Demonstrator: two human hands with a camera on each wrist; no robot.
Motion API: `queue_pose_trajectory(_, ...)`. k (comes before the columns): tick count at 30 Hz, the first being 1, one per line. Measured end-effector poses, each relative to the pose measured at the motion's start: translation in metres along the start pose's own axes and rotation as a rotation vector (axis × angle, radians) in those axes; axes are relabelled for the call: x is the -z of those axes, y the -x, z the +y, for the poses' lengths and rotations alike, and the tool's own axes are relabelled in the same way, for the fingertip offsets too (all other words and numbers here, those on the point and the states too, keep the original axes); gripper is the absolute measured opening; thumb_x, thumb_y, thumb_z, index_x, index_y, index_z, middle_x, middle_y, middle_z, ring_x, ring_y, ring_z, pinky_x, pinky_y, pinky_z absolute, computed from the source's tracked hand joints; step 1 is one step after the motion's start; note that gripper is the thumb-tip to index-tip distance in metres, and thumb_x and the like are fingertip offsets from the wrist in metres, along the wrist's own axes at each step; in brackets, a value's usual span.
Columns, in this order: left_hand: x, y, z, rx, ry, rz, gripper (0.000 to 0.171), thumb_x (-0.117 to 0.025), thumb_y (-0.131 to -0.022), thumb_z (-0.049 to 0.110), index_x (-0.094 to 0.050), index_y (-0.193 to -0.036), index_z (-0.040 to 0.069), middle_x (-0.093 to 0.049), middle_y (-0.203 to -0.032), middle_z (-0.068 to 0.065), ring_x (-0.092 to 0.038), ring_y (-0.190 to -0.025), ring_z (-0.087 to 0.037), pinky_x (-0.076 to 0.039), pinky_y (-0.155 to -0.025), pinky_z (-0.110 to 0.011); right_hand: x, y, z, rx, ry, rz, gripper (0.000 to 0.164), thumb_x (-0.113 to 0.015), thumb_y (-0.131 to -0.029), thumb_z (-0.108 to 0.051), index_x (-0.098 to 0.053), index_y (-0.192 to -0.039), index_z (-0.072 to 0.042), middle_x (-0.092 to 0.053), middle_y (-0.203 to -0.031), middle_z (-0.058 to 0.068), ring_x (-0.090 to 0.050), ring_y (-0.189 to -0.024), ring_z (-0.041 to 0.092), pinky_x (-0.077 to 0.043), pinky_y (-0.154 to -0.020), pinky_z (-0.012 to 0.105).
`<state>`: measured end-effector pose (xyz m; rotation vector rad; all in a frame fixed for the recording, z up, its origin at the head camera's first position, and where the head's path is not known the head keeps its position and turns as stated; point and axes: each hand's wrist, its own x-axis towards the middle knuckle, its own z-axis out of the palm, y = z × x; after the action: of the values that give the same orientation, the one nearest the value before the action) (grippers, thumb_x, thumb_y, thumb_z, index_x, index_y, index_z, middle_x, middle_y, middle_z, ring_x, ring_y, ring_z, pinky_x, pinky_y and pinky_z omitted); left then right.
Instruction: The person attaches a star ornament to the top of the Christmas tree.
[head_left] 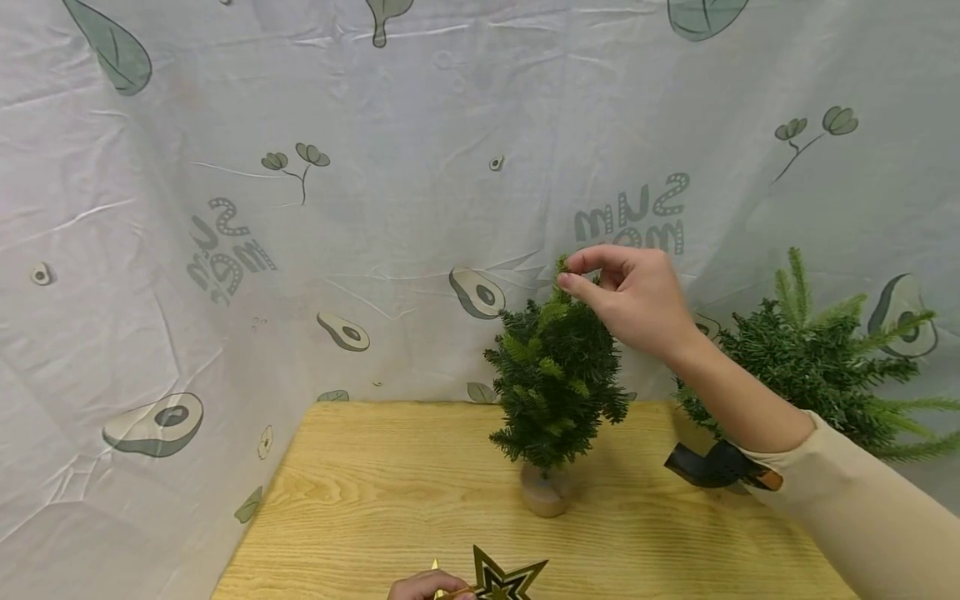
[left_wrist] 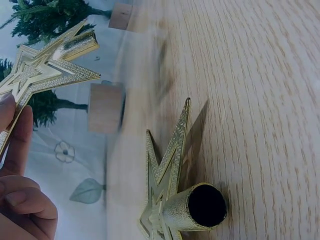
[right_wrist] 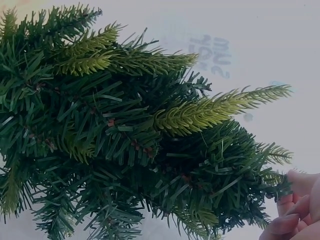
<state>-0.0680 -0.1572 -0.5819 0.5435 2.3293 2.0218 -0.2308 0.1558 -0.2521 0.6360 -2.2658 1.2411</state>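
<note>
A small artificial Christmas tree (head_left: 555, 379) stands upright on a round wooden base (head_left: 543, 492). My right hand (head_left: 633, 296) is at its very top, thumb and forefinger pinching the tip; the right wrist view shows the fingers (right_wrist: 292, 220) at the end of the green branches. Low at the front edge of the head view, my left hand (head_left: 431, 586) holds a gold star tree topper (head_left: 506, 579) by one point. In the left wrist view this held star (left_wrist: 40, 75) shows a short tube on its back. Beside it, a second gold star topper (left_wrist: 172, 200) rests on the table, its tube's dark opening facing the camera.
At the right stands another artificial tree (head_left: 817, 375), partly behind my right forearm. A black wrist strap mount (head_left: 712, 467) sticks out from my sleeve. The wooden table (head_left: 375, 475) meets a white curtain (head_left: 405, 208) printed with avocados behind and at left.
</note>
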Motion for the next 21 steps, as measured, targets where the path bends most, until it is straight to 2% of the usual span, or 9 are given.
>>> queue_pose_trajectory(2, -0.0004, -0.0005, -0.0010, -0.026, -0.013, -0.001, 0.003, -0.077, -0.092, 0.004, -0.080, -0.092, 0.006, -0.077, -0.087, -0.005, -0.067, -0.063, -0.003, -0.057, -0.052, -0.028, -0.0026, 0.0008, -0.0001, -0.005, -0.012, -0.007, 0.013, -0.081, -0.094, -0.018, -0.079, -0.102, -0.008, -0.049, -0.057, 0.005, -0.036, -0.048, 0.015, -0.029, -0.046, 0.026)
queue_pose_trajectory(4, -0.0007, -0.0008, -0.0015, -0.045, -0.037, -0.001, 0.003, -0.077, -0.092, 0.004, -0.080, -0.092, 0.006, -0.077, -0.087, -0.007, -0.066, -0.064, -0.003, -0.056, -0.052, -0.027, -0.0045, 0.0018, 0.0004, -0.008, -0.019, -0.012, 0.013, -0.080, -0.094, -0.018, -0.079, -0.102, -0.008, -0.048, -0.057, 0.005, -0.036, -0.048, 0.015, -0.029, -0.047, 0.026)
queue_pose_trajectory(12, -0.0002, -0.0015, -0.0026, -0.048, -0.076, -0.014, 0.006, -0.077, -0.094, 0.008, -0.080, -0.090, 0.005, -0.077, -0.086, -0.004, -0.046, -0.055, 0.008, -0.042, -0.044, -0.014, -0.0066, 0.0035, 0.0047, -0.003, -0.036, -0.012, 0.014, -0.080, -0.094, -0.015, -0.079, -0.104, -0.006, -0.047, -0.057, 0.004, -0.034, -0.048, 0.015, -0.029, -0.048, 0.027)
queue_pose_trajectory(21, 0.0012, 0.0009, -0.0041, -0.067, -0.063, -0.032, 0.004, -0.076, -0.094, 0.003, -0.080, -0.092, 0.002, -0.077, -0.089, 0.000, -0.066, -0.067, -0.002, -0.054, -0.051, -0.024, -0.0053, 0.0063, 0.0072, -0.010, -0.092, -0.002, 0.013, -0.081, -0.093, -0.013, -0.078, -0.104, -0.005, -0.054, -0.062, 0.005, -0.034, -0.048, 0.014, -0.029, -0.046, 0.025)
